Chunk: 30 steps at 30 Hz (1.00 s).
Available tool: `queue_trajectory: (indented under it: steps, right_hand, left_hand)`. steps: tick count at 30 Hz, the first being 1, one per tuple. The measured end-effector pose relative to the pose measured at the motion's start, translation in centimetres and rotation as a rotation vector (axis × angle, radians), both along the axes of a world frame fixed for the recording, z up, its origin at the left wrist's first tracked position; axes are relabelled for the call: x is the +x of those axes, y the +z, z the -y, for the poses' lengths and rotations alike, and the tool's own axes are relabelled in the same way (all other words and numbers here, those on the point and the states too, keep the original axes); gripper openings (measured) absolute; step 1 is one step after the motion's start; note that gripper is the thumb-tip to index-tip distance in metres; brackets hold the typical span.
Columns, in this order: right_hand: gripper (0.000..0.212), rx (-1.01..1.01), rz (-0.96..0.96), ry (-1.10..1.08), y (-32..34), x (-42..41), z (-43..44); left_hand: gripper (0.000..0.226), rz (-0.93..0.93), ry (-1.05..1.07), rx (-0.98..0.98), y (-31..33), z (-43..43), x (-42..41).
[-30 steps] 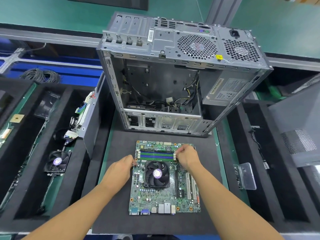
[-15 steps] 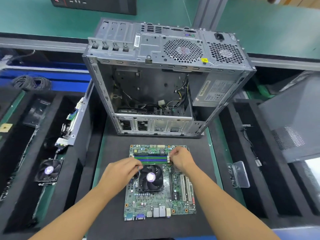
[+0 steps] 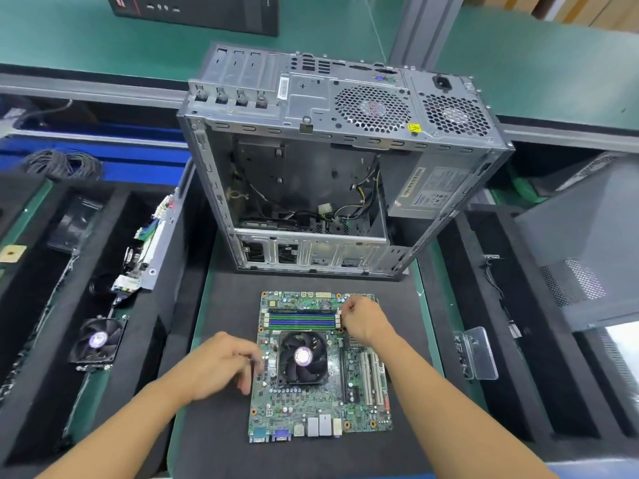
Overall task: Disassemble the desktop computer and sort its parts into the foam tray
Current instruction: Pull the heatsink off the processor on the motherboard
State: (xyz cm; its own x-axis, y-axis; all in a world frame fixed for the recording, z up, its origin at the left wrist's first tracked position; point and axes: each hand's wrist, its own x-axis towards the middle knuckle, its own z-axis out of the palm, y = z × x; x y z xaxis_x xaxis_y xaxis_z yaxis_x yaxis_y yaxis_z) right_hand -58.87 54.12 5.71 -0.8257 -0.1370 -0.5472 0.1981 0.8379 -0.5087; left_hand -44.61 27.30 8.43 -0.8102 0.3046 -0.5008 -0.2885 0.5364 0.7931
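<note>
A green motherboard [image 3: 304, 406] lies flat on the black mat in front of me, with a black CPU fan [image 3: 302, 357] in its middle and a row of memory slots [image 3: 302, 319] above the fan. My right hand [image 3: 361, 319] rests with curled fingers at the right end of the memory slots, pinching at the clips there. My left hand [image 3: 221, 366] hovers blurred at the board's left edge, fingers bent, holding nothing that I can make out. Behind the board stands the opened metal computer case [image 3: 332, 160], with loose cables and the power supply [image 3: 428, 191] inside.
Black foam trays flank the mat. The left tray [image 3: 34, 340] holds a small case fan [image 3: 98, 340] and a bracket with expansion cards [image 3: 152, 243]. A clear plastic piece [image 3: 480, 354] and a thin cable [image 3: 498, 288] lie at the right. A grey side panel [image 3: 587, 243] leans far right.
My left hand has slid down and left, away from the memory slots' left end to the board's left edge. The right hand stays at the slots' right end. The view has shifted slightly.
</note>
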Motion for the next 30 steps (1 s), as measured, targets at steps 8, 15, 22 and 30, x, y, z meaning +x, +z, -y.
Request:
queue_trajectory:
  steps: [8,15,22,30]
  right_hand:
    - [0.021,0.007,-0.085,0.045,0.4,0.0,0.3]
    - [0.025,0.058,-0.449,0.624,1.5,0.2,3.6]
    - [0.019,0.172,-0.536,0.833,2.1,-0.6,5.6]
    - [0.019,0.106,-0.622,0.91,3.2,-0.1,6.1]
  left_hand:
    - [0.021,0.102,0.586,-0.165,-4.9,2.6,-4.0]
    - [0.023,-0.213,0.379,-0.147,-5.6,0.2,-5.8]
    - [0.042,-0.309,0.332,-0.166,-6.2,-0.3,-5.5]
    - [0.044,-0.34,0.391,-0.183,-7.2,-0.5,-4.9]
